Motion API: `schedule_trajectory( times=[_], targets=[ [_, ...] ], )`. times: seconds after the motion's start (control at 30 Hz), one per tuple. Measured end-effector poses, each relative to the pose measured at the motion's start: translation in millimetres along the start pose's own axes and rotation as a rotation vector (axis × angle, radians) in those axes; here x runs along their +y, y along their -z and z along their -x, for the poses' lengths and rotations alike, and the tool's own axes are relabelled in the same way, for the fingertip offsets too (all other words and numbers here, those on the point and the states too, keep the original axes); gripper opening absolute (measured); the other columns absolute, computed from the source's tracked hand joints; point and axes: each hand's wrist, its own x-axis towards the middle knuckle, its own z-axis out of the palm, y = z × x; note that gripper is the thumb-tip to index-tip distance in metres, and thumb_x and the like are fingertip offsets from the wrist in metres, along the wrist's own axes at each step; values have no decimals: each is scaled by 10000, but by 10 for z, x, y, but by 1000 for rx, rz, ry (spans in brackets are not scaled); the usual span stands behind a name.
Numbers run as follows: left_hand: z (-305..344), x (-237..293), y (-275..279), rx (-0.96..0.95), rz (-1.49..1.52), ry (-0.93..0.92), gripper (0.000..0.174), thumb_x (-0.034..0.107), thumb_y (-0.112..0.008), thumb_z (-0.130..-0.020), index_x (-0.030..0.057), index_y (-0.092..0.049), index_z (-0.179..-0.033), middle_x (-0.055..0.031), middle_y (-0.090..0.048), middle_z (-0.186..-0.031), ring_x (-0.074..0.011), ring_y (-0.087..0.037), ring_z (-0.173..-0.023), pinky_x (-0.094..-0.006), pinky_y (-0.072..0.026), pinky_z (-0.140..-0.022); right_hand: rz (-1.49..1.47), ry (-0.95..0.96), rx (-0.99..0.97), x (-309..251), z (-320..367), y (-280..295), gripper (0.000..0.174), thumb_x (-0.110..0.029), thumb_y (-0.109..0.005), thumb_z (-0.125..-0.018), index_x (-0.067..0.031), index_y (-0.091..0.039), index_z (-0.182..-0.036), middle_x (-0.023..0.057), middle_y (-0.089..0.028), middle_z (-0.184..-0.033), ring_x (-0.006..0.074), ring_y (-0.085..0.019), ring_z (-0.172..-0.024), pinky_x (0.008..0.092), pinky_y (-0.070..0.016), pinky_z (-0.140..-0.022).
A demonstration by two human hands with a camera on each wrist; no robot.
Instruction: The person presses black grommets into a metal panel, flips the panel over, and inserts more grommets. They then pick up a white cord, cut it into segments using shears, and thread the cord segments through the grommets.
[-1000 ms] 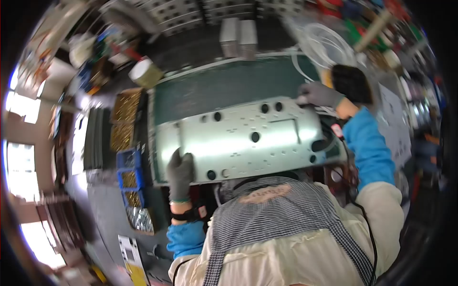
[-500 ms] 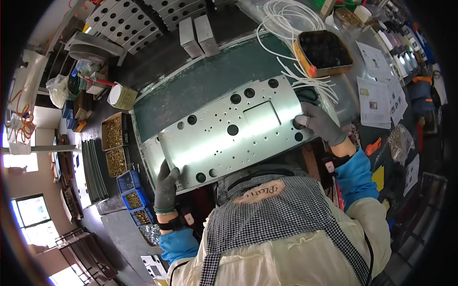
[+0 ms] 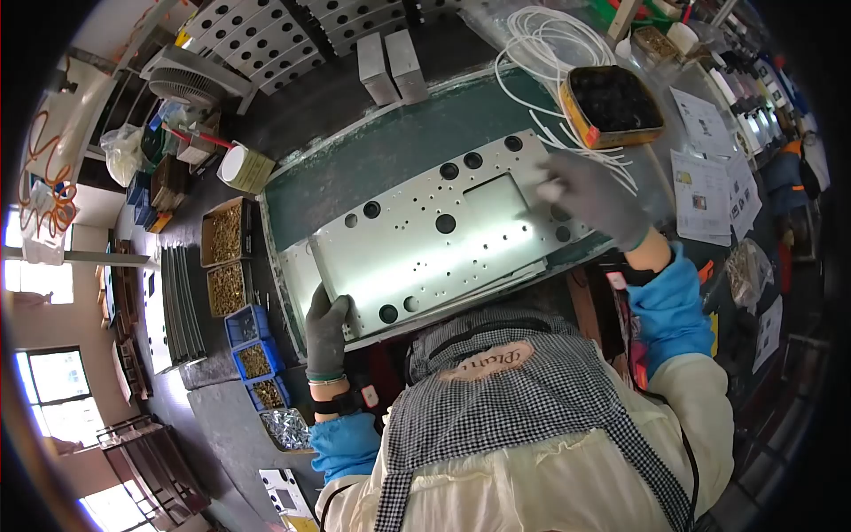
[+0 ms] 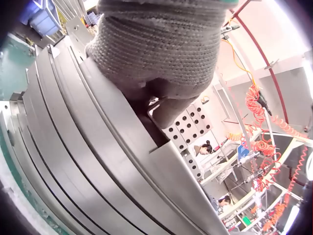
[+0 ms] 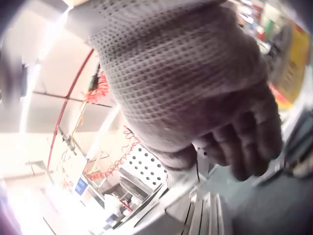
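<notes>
A silvery metal panel (image 3: 417, 253) with round holes and a rectangular cutout lies tilted on other metal panels, over a green work surface (image 3: 355, 168). My gloved left hand (image 3: 326, 332) grips its near left end; in the left wrist view the left hand (image 4: 156, 54) curls over the folded end, above several layered panels (image 4: 83, 147). My right hand (image 3: 596, 197), blurred, is over the panel's right end. The right wrist view shows the right hand (image 5: 195, 93) with loosely bent fingers beside the panel edges, and no separate thing shows in them.
A yellow tin of black parts (image 3: 612, 106) and coiled white tubing (image 3: 550, 44) stand at the back right. Cardboard boxes of brass parts (image 3: 226, 232) and blue bins (image 3: 246, 326) line the left. Two metal blocks (image 3: 390, 69) stand behind, and paper sheets (image 3: 700, 191) lie right.
My right hand has left its hold low on the panel's right end and moved up and inward over it. The left hand keeps its grip. The head view has shifted slightly.
</notes>
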Motion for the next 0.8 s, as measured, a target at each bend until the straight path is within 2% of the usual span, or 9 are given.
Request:
schedule_trajectory(
  times=[0.07,0.13,0.23,0.43,0.47,0.57,0.63,0.7,0.8],
  targets=[
    [-14,26,-5,-12,14,7,386,42,-539,-924,-48,-596,-1295,-16,-629,-911,-97,-547,-766,-256,-470,-696,68,391,-58,-212,-169,-341,293,-275,-680,-910,-29,-696,-1069,133,-684,-982,280,-695,-892,389,-559,-787],
    [28,84,-9,-35,41,50,359,44,-536,-925,-49,-607,-1265,-14,-618,-874,-101,-540,-732,-253,-468,-665,296,556,-258,-332,-319,-916,168,-210,-632,-890,-82,-714,-961,113,-651,-1177,333,-685,-934,430,-596,-808],
    [49,115,-23,-54,69,61,366,43,-541,-911,-54,-605,-1258,-24,-620,-866,-110,-544,-719,-253,-468,-646,689,379,-360,-804,-414,-1287,181,-187,-643,-863,-44,-685,-966,174,-609,-1083,343,-700,-918,428,-611,-692],
    [-15,16,45,-113,68,-39,341,44,-549,-914,-73,-598,-1231,-51,-651,-965,-146,-593,-841,-292,-495,-779,442,370,-336,-515,-286,-1037,219,-157,-681,-820,-21,-633,-985,185,-621,-1035,340,-698,-829,438,-584,-709],
    [-81,-41,70,-108,119,2,331,51,-556,-919,-76,-601,-1222,-56,-657,-975,-151,-599,-856,-296,-495,-800,338,438,-161,-356,-241,-932,151,-149,-678,-820,-35,-629,-907,173,-638,-940,334,-691,-807,447,-569,-733],
    [-144,-122,119,-81,177,92,307,69,-575,-931,-85,-610,-1194,-69,-671,-1003,-163,-611,-898,-303,-494,-849,20,146,69,-22,-183,-369,178,-63,-569,-825,-20,-666,-969,181,-669,-891,360,-664,-787,444,-542,-726],
    [-140,-92,122,-72,89,89,296,81,-588,-935,-89,-619,-1175,-74,-677,-1017,-163,-614,-919,-303,-490,-865,-94,-66,130,311,-203,74,169,-114,-619,-835,-30,-679,-969,192,-690,-917,396,-680,-852,460,-536,-775],
    [-120,-56,81,-38,51,65,290,88,-589,-935,-86,-632,-1162,-69,-673,-1005,-154,-605,-903,-300,-486,-847,75,-103,396,1042,-331,275,169,-113,-650,-804,-35,-710,-941,204,-709,-903,384,-696,-873,444,-547,-776],
    [-124,-98,100,-10,26,58,295,99,-591,-937,-80,-642,-1165,-59,-671,-990,-145,-591,-879,-294,-477,-817,-352,-488,393,2028,-578,504,243,-172,-681,-837,-33,-735,-1029,196,-740,-992,388,-703,-923,422,-564,-832]
  ],
)
